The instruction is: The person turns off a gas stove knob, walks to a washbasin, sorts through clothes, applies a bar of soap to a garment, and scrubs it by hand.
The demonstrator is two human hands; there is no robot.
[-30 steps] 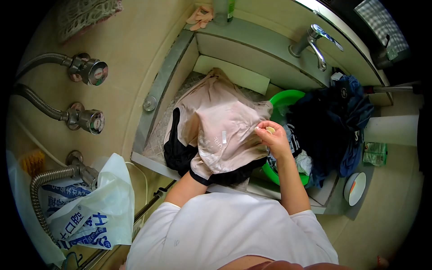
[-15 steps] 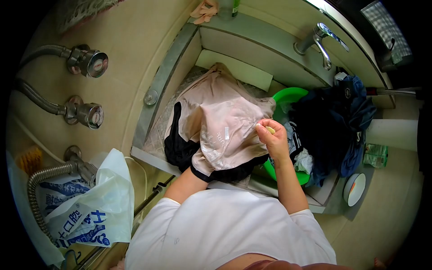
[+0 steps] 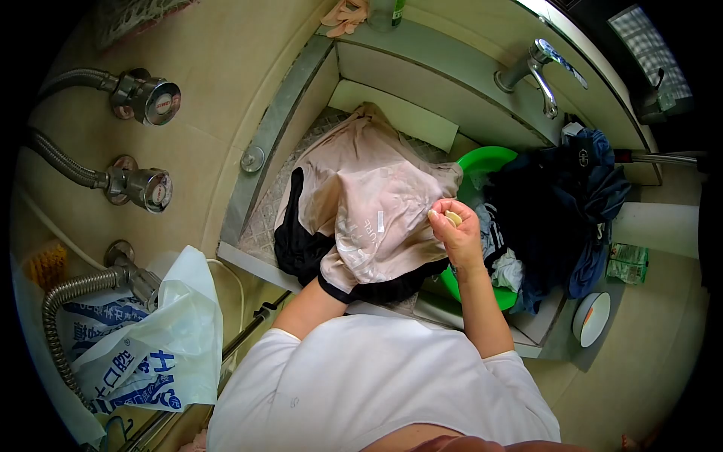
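A pale pink shirt [image 3: 384,203] with black trim and light lettering lies spread in the grey-tiled basin. My left forearm [image 3: 310,309] goes into its black-edged opening; the left hand itself is hidden under the cloth, so its fingers do not show. Over the right side of the shirt, my right hand [image 3: 461,235] is closed around a small pale yellow piece of soap [image 3: 453,218]. Its thumb and fingertips are at the cloth's surface; whether they also pinch the fabric I cannot tell.
Right of the shirt sits a green tub [image 3: 488,158], with dark clothes [image 3: 557,203] heaped over and beside it. A tap [image 3: 538,75] overhangs the back ledge. A white bowl [image 3: 592,319] stands at right; a plastic bag [image 3: 162,346] and wall valves [image 3: 154,103] are at left.
The view has shifted very slightly. My right hand has barely moved, and more of the soap shows between its fingers. The shirt and my left arm look the same.
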